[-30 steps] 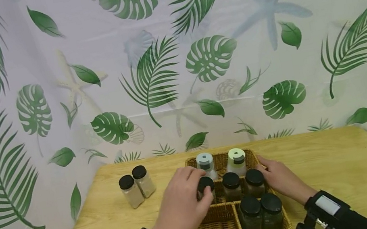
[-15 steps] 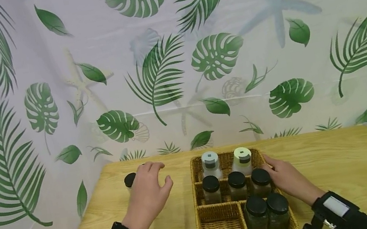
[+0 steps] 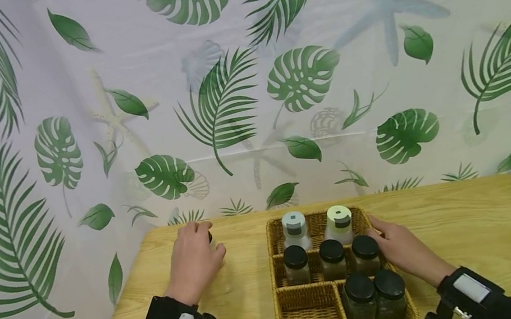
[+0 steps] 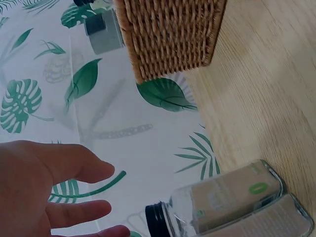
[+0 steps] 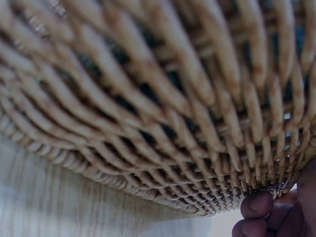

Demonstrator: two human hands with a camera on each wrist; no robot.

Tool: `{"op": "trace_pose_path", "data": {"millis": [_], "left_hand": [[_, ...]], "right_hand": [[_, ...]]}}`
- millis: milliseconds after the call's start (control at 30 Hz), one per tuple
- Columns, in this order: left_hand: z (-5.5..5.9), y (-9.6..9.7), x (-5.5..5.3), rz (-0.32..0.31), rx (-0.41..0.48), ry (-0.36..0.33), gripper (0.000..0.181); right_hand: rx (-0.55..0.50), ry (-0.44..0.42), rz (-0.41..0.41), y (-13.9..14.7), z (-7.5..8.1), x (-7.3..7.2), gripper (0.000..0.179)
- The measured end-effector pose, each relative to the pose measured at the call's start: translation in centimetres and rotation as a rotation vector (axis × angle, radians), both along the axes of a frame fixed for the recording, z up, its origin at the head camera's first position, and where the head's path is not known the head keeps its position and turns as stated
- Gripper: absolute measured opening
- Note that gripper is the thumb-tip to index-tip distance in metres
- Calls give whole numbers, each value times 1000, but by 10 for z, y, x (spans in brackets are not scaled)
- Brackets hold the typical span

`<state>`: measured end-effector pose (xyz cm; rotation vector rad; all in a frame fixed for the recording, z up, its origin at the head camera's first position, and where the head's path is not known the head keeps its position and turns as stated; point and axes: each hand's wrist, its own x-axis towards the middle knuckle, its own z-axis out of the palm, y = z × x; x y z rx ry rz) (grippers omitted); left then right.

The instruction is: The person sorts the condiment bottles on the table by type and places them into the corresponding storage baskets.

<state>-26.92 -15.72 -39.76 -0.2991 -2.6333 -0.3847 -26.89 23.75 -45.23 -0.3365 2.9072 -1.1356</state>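
Note:
My left hand (image 3: 194, 264) hovers over two clear square jars with black lids, left of the basket, and mostly hides them in the head view. In the left wrist view its thumb and fingers are spread, with a gap to the black lid (image 4: 157, 220) of the nearer jar; the other jar (image 4: 232, 197) lies alongside, both filled with pale powder. My right hand (image 3: 405, 250) grips the right side of the wicker basket (image 3: 277, 306), its fingertips (image 5: 257, 203) against the weave. Inside the basket, three black-lidded jars (image 3: 333, 260) fill the middle row.
Two bottles with a pale blue top (image 3: 294, 223) and a pale green top (image 3: 339, 216) stand in the basket's back section. Two larger black-lidded jars (image 3: 360, 298) occupy its front right compartment. A leaf-patterned cloth (image 3: 235, 100) hangs behind the wooden table (image 3: 494, 231).
My left hand has let go of a black-lidded jar in the basket's middle row and moved left over the two jars on the table. The right hand keeps its hold on the basket.

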Motion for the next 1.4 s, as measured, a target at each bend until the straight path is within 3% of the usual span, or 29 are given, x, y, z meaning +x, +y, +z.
{"op": "trace_pose_path", "data": {"millis": [200,367,567,1400], "left_hand": [[-7,-7,-9,32,-49,47,33],[-11,-13,-12,56,-57,37,30],[-15,-16,-13,70,-54,28,31],[-23,-14,-22,15,8,65,26]], "right_hand": [[25,43,5,0,1,0,60],[35,89,26,-1,1,-1,56],[22,48,16,-4,-2,-1,60],[13,26,-12,1,-6,3,54]]}}
